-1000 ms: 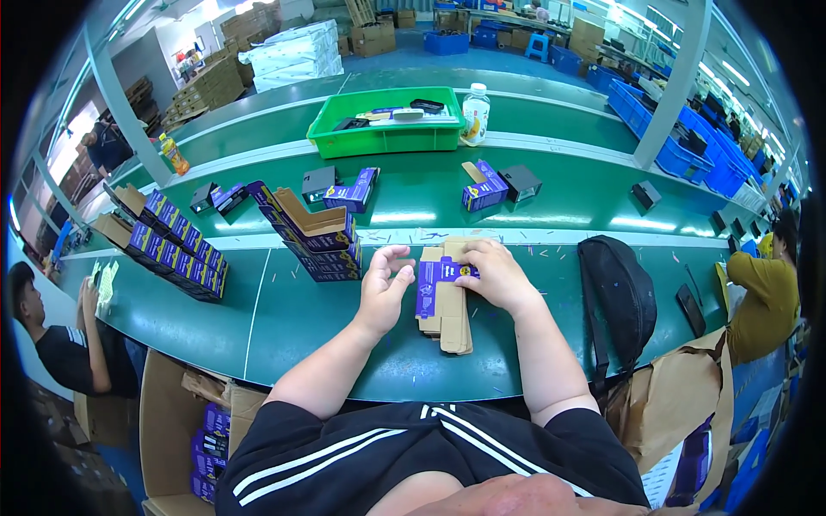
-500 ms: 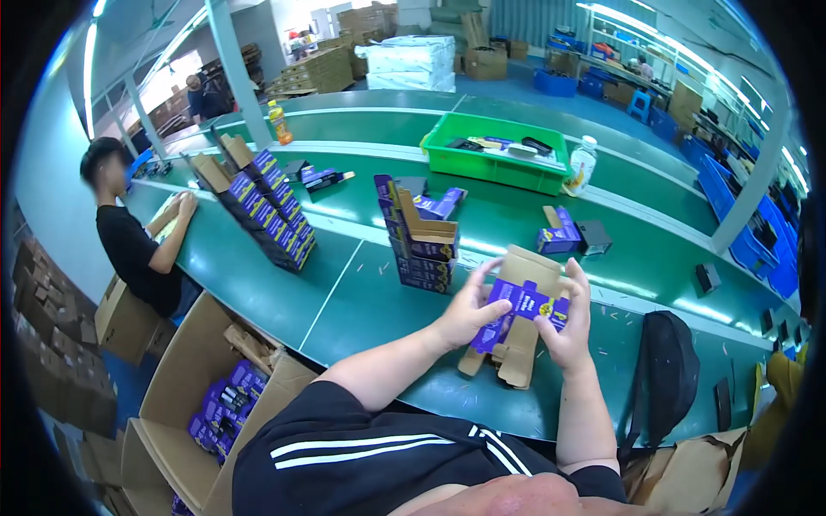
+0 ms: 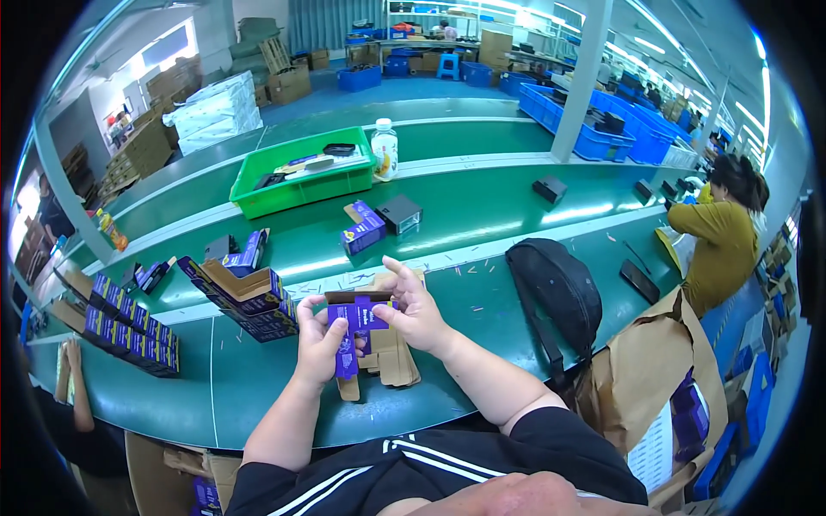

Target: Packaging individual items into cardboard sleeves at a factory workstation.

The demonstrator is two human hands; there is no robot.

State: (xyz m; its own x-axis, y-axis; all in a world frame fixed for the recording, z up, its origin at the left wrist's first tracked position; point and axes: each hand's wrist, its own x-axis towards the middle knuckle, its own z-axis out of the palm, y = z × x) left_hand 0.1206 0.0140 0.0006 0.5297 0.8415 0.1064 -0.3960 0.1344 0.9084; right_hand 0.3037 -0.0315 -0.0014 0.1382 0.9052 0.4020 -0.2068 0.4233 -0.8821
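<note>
A purple carton (image 3: 356,315), partly folded, is held between my two hands above the green bench. My left hand (image 3: 317,342) grips its left side, thumb pressed on the printed face. On the right edge, my right hand (image 3: 415,311) pinches it with the thumb in front and the other fingers spread upward. The top end gapes, showing brown inner card, and a purple flap hangs at the bottom left. Flat brown carton blanks (image 3: 397,363) lie on the bench just beneath. To the left stands a stack of purple cartons (image 3: 268,320) with an open-topped one above.
More stacked cartons (image 3: 129,340) stand farther left. Beyond my hands are a purple carton (image 3: 363,229), a black box (image 3: 401,212), a green bin (image 3: 301,191) and a bottle (image 3: 385,155). At right are a black bag (image 3: 559,297), a brown paper bag (image 3: 658,378) and a co-worker (image 3: 721,225).
My view has swung right, bringing in the co-worker in mustard. Both hands still hold the purple carton; its tall brown upper flap no longer stands up, and its top end now shows open.
</note>
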